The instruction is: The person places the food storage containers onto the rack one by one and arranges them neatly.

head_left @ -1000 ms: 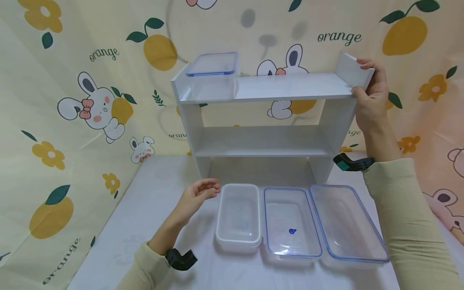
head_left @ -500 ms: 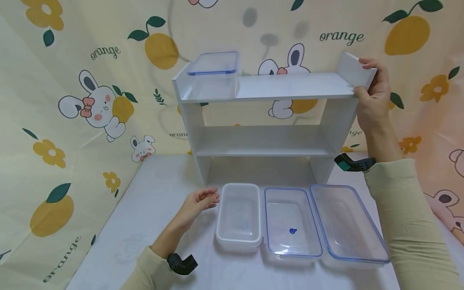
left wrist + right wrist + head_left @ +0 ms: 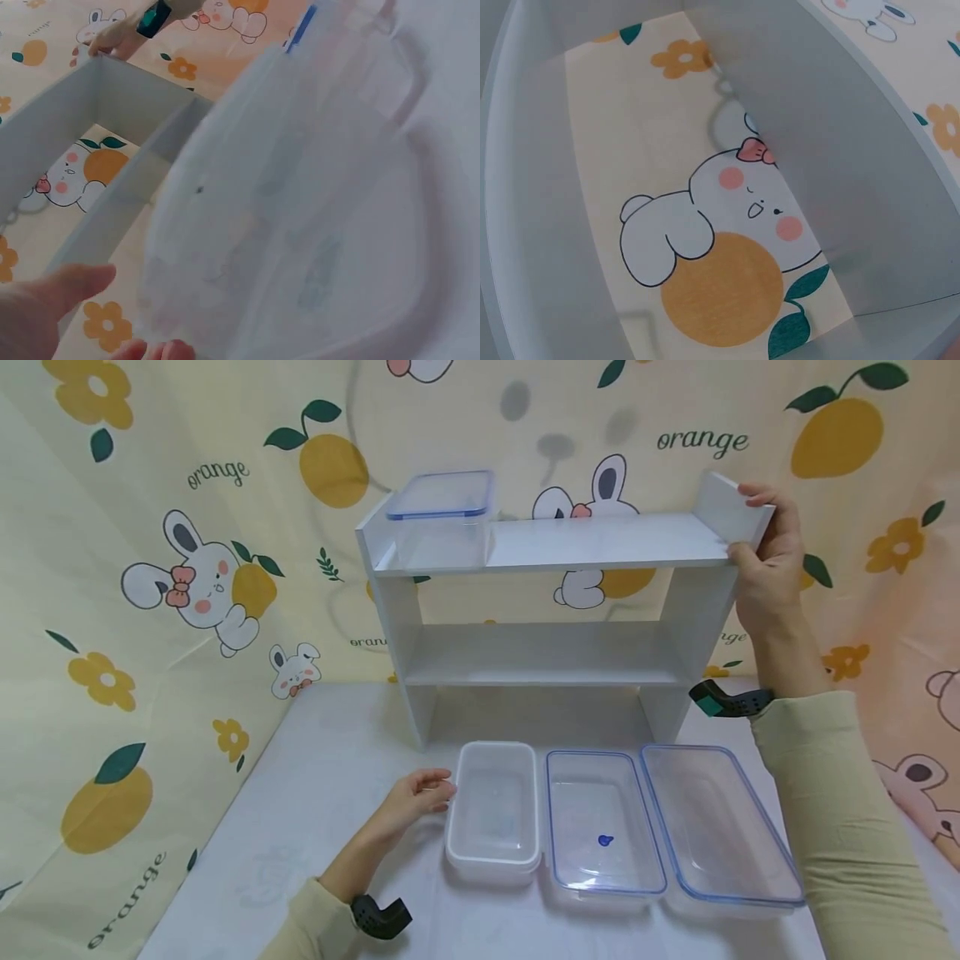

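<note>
My right hand (image 3: 772,556) grips the upper right side panel of a white shelf unit (image 3: 551,656), thumb in front and fingers over the edge. My left hand (image 3: 412,802) is beside the left wall of a clear food container with a white rim (image 3: 495,806). Its fingers are relaxed, with the fingertips at the container's side; whether they touch it is unclear. In the left wrist view, the thumb (image 3: 82,285) stands apart from the container wall (image 3: 300,225). The right wrist view shows the shelf's inside (image 3: 840,135), with the right hand almost out of sight.
Two blue-rimmed food containers, one middle (image 3: 606,814) and one larger (image 3: 723,822), stand to the right in a row. A clear container with a blue-edged lid (image 3: 441,518) sits on the top shelf at left. Behind hangs a patterned cloth (image 3: 225,693); a white cloth (image 3: 285,827) covers the table.
My left hand has moved down and slightly toward me along the left side of the white-rimmed container. The right hand keeps its grip on the shelf unit.
</note>
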Demonstrator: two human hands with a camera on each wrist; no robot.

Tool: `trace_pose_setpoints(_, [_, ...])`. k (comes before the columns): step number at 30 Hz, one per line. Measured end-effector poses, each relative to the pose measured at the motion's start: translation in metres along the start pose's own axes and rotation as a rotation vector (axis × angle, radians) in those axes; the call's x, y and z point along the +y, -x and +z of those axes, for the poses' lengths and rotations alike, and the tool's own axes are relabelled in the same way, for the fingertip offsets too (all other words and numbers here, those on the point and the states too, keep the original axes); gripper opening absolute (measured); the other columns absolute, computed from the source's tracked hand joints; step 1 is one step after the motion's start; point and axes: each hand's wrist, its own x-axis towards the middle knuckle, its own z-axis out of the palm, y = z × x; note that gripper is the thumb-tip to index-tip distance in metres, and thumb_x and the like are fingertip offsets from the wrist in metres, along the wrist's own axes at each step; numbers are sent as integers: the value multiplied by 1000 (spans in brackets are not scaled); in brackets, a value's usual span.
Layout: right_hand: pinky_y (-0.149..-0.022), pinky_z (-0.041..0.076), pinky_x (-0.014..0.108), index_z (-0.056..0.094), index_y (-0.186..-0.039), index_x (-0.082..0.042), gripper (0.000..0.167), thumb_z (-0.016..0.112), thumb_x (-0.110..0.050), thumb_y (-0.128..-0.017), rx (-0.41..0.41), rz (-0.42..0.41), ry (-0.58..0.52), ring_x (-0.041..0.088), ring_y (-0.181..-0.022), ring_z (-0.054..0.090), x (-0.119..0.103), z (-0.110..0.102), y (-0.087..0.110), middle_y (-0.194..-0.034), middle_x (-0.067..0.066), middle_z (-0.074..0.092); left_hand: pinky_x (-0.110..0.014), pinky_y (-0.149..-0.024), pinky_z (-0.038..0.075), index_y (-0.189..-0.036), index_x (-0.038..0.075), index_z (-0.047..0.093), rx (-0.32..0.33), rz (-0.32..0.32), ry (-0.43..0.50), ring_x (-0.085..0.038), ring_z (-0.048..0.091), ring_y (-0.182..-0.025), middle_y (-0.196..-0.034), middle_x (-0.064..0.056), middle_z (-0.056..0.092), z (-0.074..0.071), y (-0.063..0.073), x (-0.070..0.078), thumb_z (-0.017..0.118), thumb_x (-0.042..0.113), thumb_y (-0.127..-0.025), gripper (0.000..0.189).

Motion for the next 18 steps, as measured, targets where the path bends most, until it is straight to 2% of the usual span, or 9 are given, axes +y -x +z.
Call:
trace_pose_setpoints(10, [-124, 26, 35, 54, -113, -8, 50, 35, 27, -82, -1, 3, -8, 23, -133, 35, 0, 0, 0, -135, 5, 48, -30, -82, 57, -133, -7, 47, -4, -86, -39, -9, 61, -85, -110, -15, 60, 7, 1, -6, 68, 20, -88, 56])
trace_pose_setpoints(18, [-123, 28, 35, 54, -113, -8, 50, 36, 27, -82, 2, 3, -7, 23, -133, 36, 1, 0, -1, -135, 5, 48, -27, -87, 56, -136, -13, 39, -116, -127, 53, -10, 64, -95, -126, -24, 58, 6, 1, -11, 60, 25, -94, 60])
